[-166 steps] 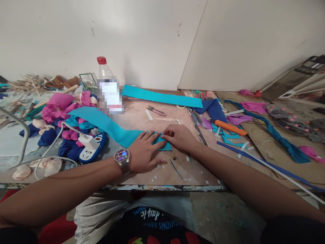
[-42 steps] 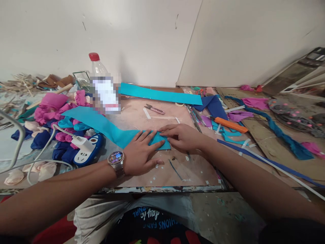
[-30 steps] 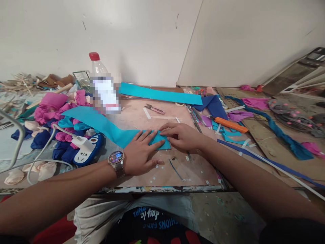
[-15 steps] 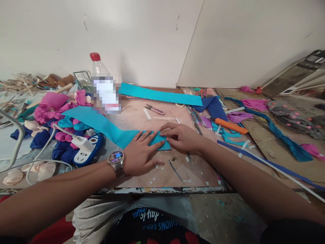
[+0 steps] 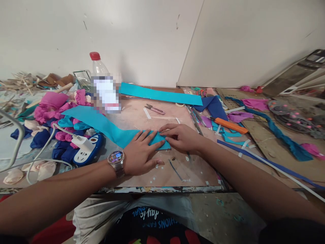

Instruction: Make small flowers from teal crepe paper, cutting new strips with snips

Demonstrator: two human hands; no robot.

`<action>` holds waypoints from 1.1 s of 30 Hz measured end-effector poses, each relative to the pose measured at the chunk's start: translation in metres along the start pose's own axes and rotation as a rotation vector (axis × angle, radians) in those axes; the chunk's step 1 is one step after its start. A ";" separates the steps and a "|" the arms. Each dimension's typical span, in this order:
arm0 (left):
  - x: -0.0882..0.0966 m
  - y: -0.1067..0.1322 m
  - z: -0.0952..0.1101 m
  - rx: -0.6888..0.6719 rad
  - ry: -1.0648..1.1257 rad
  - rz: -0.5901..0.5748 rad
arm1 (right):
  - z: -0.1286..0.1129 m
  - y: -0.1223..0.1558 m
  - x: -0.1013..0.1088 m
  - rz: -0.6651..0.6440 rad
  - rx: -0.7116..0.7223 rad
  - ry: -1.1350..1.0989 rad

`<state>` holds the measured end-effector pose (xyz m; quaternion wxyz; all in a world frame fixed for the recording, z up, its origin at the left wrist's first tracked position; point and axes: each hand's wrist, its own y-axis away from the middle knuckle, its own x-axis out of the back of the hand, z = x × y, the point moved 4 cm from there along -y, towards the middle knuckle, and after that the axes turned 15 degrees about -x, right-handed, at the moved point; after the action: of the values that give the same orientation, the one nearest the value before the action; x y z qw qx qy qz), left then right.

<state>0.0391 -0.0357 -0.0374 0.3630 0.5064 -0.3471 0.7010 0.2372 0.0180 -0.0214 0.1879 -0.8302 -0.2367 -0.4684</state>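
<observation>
A long turquoise strip point(image 5: 101, 124) of cloth or paper runs slantwise over the table toward me. My left hand point(image 5: 141, 152), with a watch on its wrist, lies flat on the near end of this strip, fingers spread and thumb on the tabletop. At the strip's right end, my right hand point(image 5: 181, 137) has its fingers bent and drawn together on the edge; the exact grip is partly hidden. Beyond both hands lie small pink thread snips point(image 5: 154, 109). Another turquoise strip point(image 5: 162, 95) lies farther back by the wall.
Left are a blue power strip point(image 5: 88, 149) with a white plug, bunched coloured pieces point(image 5: 52, 106), a blurred phone point(image 5: 106, 95) and a red-capped bottle point(image 5: 98, 62). An orange utility knife point(image 5: 230, 125), scraps and a long white rod point(image 5: 276, 166) lie right. The table's edge point(image 5: 162, 189) is close.
</observation>
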 end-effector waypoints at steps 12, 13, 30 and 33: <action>0.000 0.000 -0.001 -0.008 0.006 0.008 | -0.003 0.000 0.001 -0.041 0.008 0.015; 0.000 0.000 -0.001 -0.010 0.001 0.007 | -0.003 0.000 0.001 -0.042 0.008 0.015; 0.002 0.001 0.000 -0.036 -0.015 0.027 | -0.002 -0.001 0.000 -0.015 -0.015 -0.026; 0.002 0.001 0.001 -0.047 -0.004 0.028 | -0.004 -0.001 0.001 -0.004 -0.001 -0.063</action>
<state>0.0385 -0.0366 -0.0348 0.3642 0.4941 -0.3714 0.6967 0.2344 0.0172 -0.0187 0.1790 -0.8442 -0.2439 -0.4425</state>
